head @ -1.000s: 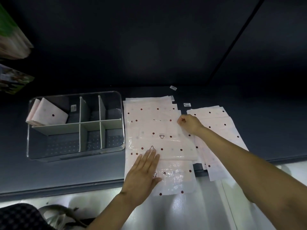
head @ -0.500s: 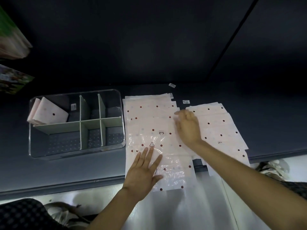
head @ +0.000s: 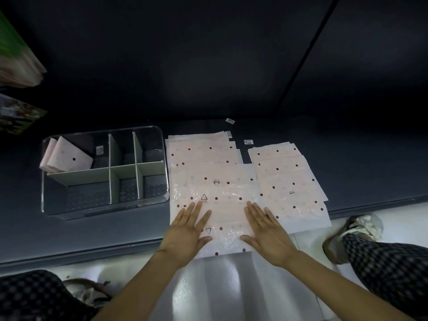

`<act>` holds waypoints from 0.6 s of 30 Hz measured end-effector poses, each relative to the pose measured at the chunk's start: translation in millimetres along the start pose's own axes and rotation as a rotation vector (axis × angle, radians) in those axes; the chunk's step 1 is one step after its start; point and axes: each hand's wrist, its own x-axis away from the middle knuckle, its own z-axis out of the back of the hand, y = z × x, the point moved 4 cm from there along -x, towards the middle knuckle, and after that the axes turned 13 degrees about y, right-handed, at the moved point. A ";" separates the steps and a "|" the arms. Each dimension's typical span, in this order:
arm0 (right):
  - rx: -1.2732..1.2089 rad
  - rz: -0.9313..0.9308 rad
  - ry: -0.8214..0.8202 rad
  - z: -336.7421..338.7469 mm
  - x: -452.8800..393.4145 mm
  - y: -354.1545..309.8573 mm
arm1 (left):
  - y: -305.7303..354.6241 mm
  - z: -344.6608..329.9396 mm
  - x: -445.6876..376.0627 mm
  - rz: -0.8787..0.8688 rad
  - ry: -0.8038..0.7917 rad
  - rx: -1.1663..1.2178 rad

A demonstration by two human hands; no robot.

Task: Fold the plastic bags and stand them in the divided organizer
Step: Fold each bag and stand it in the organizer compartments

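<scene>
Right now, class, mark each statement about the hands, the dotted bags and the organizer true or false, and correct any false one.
1. Both hands lie flat on the top bag. True: left hand, right hand.
2. The organizer sits right of the bags. False: it sits left of them.
3. Folded bags stand in the far left compartment. True.
4. Every compartment holds bags. False: only that one does.
5. A second bag stack lies right of the first. True.

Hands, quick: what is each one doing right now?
Left hand: open, pressing flat on the top plastic bag.
Right hand: open, pressing flat on the same bag.
</scene>
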 end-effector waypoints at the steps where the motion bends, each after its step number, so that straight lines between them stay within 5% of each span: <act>1: 0.010 -0.007 -0.009 2.4 3.9 5.5 | -6.1 0.8 5.8 0.009 -0.004 0.001; 6: -0.040 -0.069 0.036 12.3 1.9 6.6 | -28.5 2.3 27.8 0.066 -0.017 -0.027; 11: -0.356 -0.262 0.447 45.2 -29.2 -6.4 | -26.6 3.3 24.6 0.105 0.015 0.035; 18: -0.314 -0.065 0.337 36.1 -61.1 -37.5 | -26.3 8.7 22.5 0.133 0.032 0.073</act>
